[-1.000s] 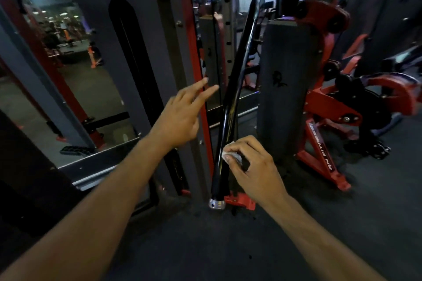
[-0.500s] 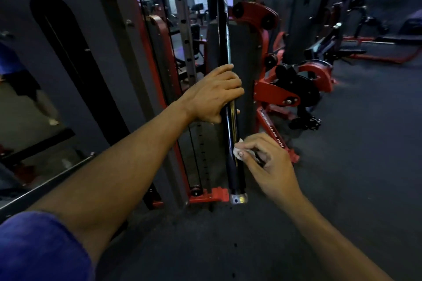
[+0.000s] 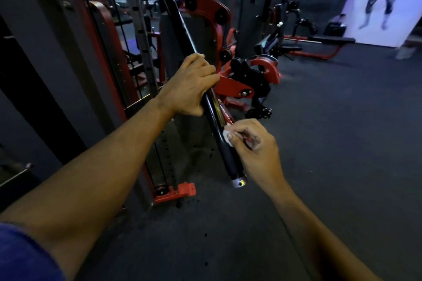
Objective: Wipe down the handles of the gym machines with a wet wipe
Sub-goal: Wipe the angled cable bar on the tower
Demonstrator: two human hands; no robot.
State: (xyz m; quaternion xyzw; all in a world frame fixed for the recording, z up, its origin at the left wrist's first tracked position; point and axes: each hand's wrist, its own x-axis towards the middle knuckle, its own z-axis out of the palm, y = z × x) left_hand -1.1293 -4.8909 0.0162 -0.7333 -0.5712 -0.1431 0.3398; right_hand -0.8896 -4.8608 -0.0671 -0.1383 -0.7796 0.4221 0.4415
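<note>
My left hand wrapped round the tilted black bar mid-length, red lettering behind it too blurred to read, my right hand pinching the white wipe against the bar lower down, near its silver end cap

A long bar handle hangs tilted in front of the person, its top leaning away to the left and its lower end nearest. The left hand grips the bar about midway. Below it, the right hand presses a wet wipe against the bar's right side, above the end cap. The cable machine frame stands left of and behind the bar. A plate-loaded machine sits behind it to the right, with a bench farther back
</note>
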